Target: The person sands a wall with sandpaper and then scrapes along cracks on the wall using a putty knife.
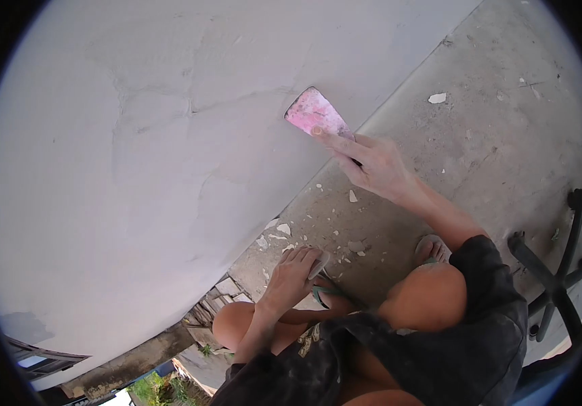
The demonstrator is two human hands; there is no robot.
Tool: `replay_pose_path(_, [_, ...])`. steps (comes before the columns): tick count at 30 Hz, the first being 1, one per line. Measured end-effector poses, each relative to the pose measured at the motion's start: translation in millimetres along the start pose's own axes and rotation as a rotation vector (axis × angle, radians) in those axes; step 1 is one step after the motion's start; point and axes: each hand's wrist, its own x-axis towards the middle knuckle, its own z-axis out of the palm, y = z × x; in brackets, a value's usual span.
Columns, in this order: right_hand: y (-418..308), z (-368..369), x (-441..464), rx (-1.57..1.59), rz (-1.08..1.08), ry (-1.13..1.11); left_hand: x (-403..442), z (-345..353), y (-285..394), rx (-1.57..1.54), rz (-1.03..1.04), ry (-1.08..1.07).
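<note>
My right hand (375, 166) grips a putty knife (316, 111) with a pinkish, smeared blade, its index finger stretched along the metal. The blade lies over the white wall (169, 149), near the wall's lower edge; I cannot tell if it touches. My left hand (292, 276) hangs low beside my left knee with its fingers curled round a pale, flat piece (319, 264) whose kind I cannot make out. Cracks and raised patches run across the wall's surface.
White flakes (284, 229) litter the dusty concrete floor (494, 135) along the wall's foot. A black chair base (555, 281) stands on the right. My sandalled foot (433, 249) rests between. Green plants (155, 389) show past a ledge at lower left.
</note>
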Motion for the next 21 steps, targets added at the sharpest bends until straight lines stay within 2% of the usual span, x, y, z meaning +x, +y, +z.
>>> replay_pose_path(5, [10.9,8.5,3.3,0.049,-0.042,0.011,8.1,-0.5,-3.9,0.035,0.059,0.035])
replay_pose_path(14, [20.3,10.3,2.4,0.093,-0.072,-0.02,27.4,5.6,5.8,0.053,0.03,-0.067])
replay_pose_path(19, [26.5,-2.4,9.1,0.077,-0.117,-0.063,44.9,8.2,5.7,0.072,0.094,-0.091])
replay_pose_path(21, [16.8,-7.9,10.4,0.301,0.02,-0.149,53.5,9.4,7.1,0.088,0.111,-0.087])
